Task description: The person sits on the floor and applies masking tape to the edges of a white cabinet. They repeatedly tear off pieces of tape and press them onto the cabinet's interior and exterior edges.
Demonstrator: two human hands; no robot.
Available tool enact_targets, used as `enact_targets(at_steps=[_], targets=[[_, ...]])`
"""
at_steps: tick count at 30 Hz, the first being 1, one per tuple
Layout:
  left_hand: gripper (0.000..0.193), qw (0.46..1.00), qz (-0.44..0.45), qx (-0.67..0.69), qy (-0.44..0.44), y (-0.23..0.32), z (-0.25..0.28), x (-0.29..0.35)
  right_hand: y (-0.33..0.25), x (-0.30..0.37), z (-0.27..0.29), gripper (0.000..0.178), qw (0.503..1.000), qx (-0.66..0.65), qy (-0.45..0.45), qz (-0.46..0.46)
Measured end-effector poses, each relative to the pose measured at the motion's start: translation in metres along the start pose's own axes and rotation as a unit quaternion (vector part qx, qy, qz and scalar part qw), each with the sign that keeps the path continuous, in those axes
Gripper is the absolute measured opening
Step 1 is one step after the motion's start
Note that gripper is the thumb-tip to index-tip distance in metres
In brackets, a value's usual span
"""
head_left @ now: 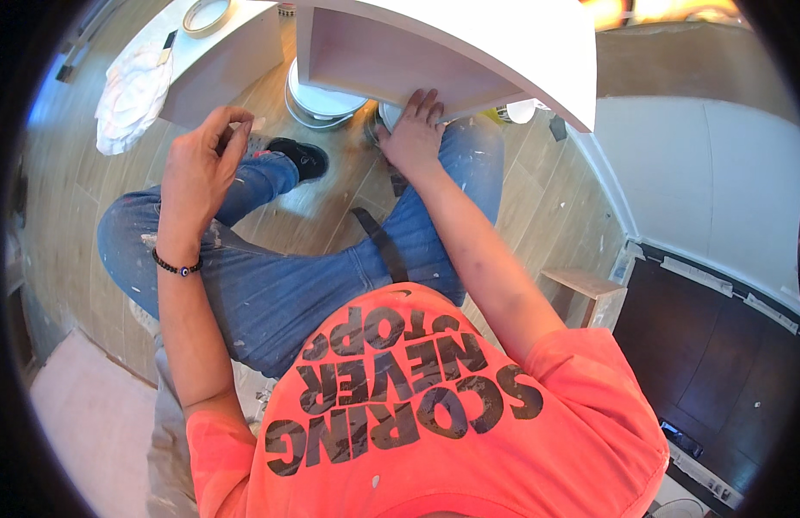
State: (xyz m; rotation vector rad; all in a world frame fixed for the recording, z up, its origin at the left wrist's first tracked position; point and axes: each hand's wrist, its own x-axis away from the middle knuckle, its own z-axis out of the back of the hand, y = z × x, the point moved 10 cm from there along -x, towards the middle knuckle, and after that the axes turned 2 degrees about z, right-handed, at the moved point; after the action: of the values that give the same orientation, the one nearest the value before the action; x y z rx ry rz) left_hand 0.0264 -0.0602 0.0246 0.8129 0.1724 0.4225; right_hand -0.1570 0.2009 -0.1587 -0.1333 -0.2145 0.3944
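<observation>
My left hand (201, 168) is raised above my left knee, its fingers curled in and the thumb drawn toward them. Whatever may be between those fingertips is too small to make out. Ahead of me is a white open-fronted box (365, 65), like a cabinet or drawer, with a pale inside. My right hand (415, 142) reaches to its lower front edge, fingers spread and lying against the board. Just below that edge, beside my right thumb, part of a round container (389, 114) shows. A white-lidded bucket (324, 104) stands on the floor between my hands.
At the far left a white panel (236, 69) carries a tape roll (207, 15), a paintbrush (167, 47) and a crumpled white cloth (134, 97). A small wooden piece (581, 283) stands at my right, near a dark panel (702, 363). Wood-look flooring (81, 233) runs beneath.
</observation>
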Motion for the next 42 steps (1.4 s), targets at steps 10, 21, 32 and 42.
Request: enact_targets(at_steps=[10,21,32,42], targets=[[0.016,1.000,0.000,-0.018,0.002,-0.001,0.003,0.001,-0.028,0.035,0.013,0.112,0.994,0.000,-0.105,-0.038],[0.016,1.000,-0.002,0.016,0.008,0.006,0.006,0.000,-0.007,0.004,-0.006,0.110,0.997,0.061,-0.055,-0.015],[0.016,1.000,0.005,0.022,0.015,0.002,0.007,0.001,-0.019,0.016,0.021,0.109,1.000,-0.020,0.003,-0.003],[0.015,0.999,0.010,0.032,0.013,0.003,0.010,0.001,-0.072,0.001,-0.018,0.103,0.991,0.078,-0.032,0.104]])
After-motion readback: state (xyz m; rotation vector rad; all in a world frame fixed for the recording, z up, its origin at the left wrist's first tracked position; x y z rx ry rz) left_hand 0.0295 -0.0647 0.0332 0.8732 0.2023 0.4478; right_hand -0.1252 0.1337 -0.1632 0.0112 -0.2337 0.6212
